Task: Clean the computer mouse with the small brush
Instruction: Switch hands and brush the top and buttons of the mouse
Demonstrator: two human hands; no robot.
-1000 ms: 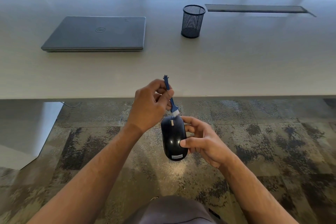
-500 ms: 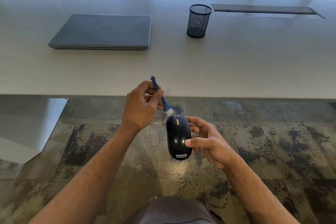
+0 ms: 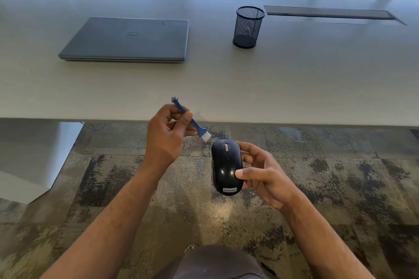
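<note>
Below the worktop (image 3: 294, 88) edge, over carpet, the right hand (image 3: 263, 172) pinches the mouse (image 3: 226, 165) while the left hand (image 3: 167, 133) pinches the small brush (image 3: 199, 129) just beside its wheel; that light grip could let it drop.

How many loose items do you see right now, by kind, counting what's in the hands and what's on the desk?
Brush, held in left hand: 1
Computer mouse, held in right hand: 1
Closed laptop on desk: 1
Mesh pen cup on desk: 1
Total: 4
</note>
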